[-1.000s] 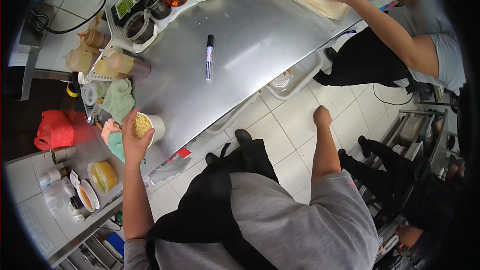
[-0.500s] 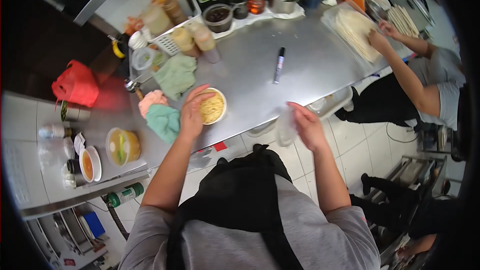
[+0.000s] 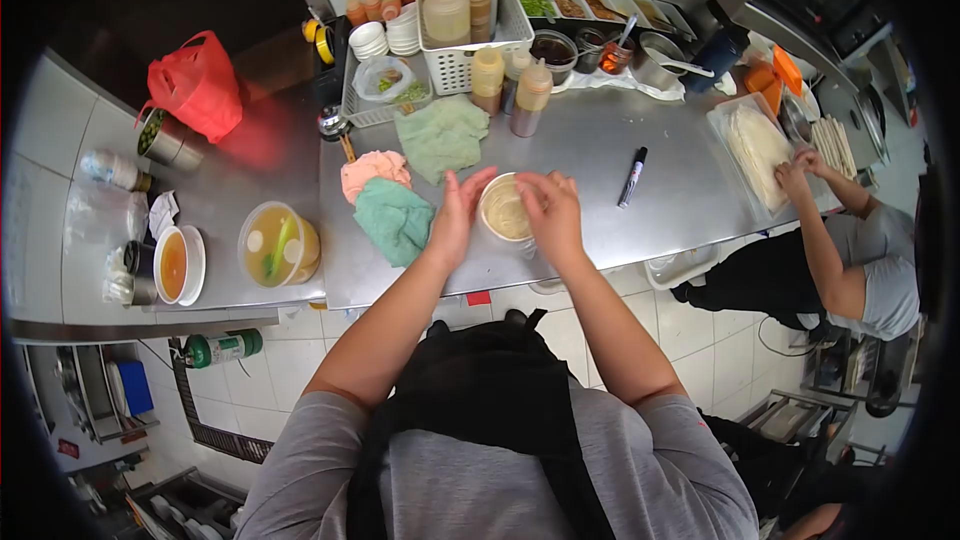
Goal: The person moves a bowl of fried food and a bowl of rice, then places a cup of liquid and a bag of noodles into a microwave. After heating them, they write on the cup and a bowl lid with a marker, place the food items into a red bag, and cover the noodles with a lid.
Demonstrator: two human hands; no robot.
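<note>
Near the front edge of the steel counter stands a white cup [image 3: 503, 208] of noodles, paler on top than before. A clear plastic lid [image 3: 517, 231] appears to lie over it, hard to make out against the cup. My right hand [image 3: 555, 215] has its fingers bent over the cup's right side, pinching the lid there. On the other side, my left hand [image 3: 459, 218] is open, with fingers stretched out along the cup's left rim. A green cloth [image 3: 440, 135], a teal cloth [image 3: 392, 222] and a pink cloth [image 3: 374, 173] lie to the left.
A black marker [image 3: 633, 177] lies on the counter to the right. Squeeze bottles [image 3: 532, 98] and a white basket [image 3: 462, 68] stand behind. A co-worker's hands [image 3: 800, 168] touch pale sheets [image 3: 757, 154] at far right. A soup tub [image 3: 279, 244] sits left.
My right hand has brought the clear lid from beyond the counter edge to the cup. My left hand remains beside the cup. The camera view has shifted, so the counter appears farther right.
</note>
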